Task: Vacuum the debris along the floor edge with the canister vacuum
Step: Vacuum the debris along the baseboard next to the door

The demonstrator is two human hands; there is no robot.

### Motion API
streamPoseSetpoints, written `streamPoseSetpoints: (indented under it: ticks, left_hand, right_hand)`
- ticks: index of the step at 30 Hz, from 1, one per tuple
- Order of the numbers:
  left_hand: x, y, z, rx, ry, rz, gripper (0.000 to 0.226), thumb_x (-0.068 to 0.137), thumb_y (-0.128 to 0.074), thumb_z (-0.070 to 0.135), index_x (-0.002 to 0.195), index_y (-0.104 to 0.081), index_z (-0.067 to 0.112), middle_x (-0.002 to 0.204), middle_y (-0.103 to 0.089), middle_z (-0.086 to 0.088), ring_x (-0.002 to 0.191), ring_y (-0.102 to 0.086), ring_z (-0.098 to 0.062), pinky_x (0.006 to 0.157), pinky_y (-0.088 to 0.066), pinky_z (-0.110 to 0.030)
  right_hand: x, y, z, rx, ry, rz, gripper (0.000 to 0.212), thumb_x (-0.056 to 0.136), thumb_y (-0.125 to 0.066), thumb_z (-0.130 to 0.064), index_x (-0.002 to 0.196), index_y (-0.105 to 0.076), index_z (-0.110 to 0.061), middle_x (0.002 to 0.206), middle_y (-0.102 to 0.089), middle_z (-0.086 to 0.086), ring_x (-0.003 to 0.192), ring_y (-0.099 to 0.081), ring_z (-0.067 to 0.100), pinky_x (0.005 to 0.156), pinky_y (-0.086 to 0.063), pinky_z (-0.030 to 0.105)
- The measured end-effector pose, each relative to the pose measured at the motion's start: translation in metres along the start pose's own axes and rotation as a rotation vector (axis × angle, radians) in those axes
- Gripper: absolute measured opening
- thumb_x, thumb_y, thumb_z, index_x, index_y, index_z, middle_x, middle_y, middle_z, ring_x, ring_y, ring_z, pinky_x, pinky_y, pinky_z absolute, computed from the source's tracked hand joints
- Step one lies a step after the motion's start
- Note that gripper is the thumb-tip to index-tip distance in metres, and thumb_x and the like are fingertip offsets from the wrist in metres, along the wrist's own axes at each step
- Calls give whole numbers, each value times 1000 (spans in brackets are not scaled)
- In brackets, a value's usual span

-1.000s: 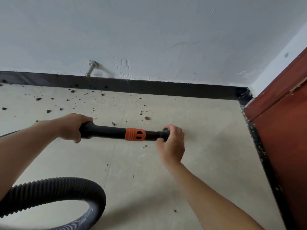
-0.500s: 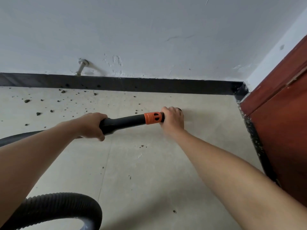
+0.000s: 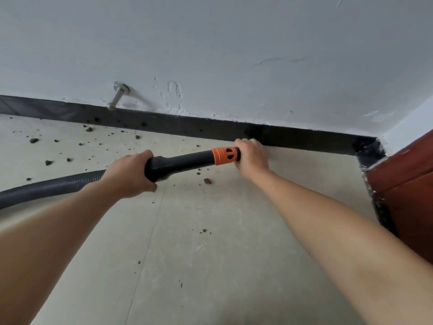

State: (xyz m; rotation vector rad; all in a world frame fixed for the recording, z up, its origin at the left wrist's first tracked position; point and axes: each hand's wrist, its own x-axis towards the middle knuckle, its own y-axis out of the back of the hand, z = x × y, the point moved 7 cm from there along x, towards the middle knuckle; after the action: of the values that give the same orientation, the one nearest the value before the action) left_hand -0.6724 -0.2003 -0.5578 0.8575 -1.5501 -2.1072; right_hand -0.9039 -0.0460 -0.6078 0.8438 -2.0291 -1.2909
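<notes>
Our left hand (image 3: 131,175) wraps its fingers round the thick rear end of the black vacuum wand (image 3: 182,161), where the ribbed grey hose (image 3: 51,186) joins it and runs off to the left edge of the view. Our right hand (image 3: 251,156) clamps the wand's front end just past the orange collar (image 3: 223,156), knuckles close against the black skirting board (image 3: 304,139); we cannot see the nozzle tip, hidden under that hand. Debris (image 3: 34,140) lies scattered over the pale floor tiles (image 3: 210,266) to the left along the skirting, and a reddish fragment (image 3: 207,181) sits just below the wand. A metal door stop (image 3: 118,96) juts from the white wall (image 3: 234,43); a red-brown door (image 3: 410,195) stands at right.
</notes>
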Motion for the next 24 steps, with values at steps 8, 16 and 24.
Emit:
streamPoseSetpoints:
  ticks: [8, 16, 24]
  left_hand:
    - [-14, 8, -38, 238, -48, -23, 31, 75, -71, 24, 98, -50, 28, 93, -56, 7, 90, -50, -17, 78, -35, -29]
    - [-77, 23, -123, 440, -113, -264, 38, 79, -67, 20, 107, -50, 39, 102, -50, 20, 108, -47, -6, 85, -37, -20]
    - [-78, 46, -153, 406, 73, -17, 38, 73, -71, 18, 105, -53, 28, 99, -55, 6, 108, -51, -23, 94, -37, -37]
  right_hand:
    - [-53, -18, -49, 31, 155, -462, 9, 81, -61, -21, 81, -52, -24, 77, -61, -2, 74, -57, 23, 62, -36, 30]
    - [-211, -43, -187, 255, 105, -701, 18, 89, -56, -25, 106, -50, -20, 93, -68, 4, 85, -64, 29, 66, -36, 31]
    - [-101, -51, -182, 124, 231, -502, 13, 85, -59, -25, 96, -56, -18, 80, -62, 2, 73, -58, 27, 62, -32, 30]
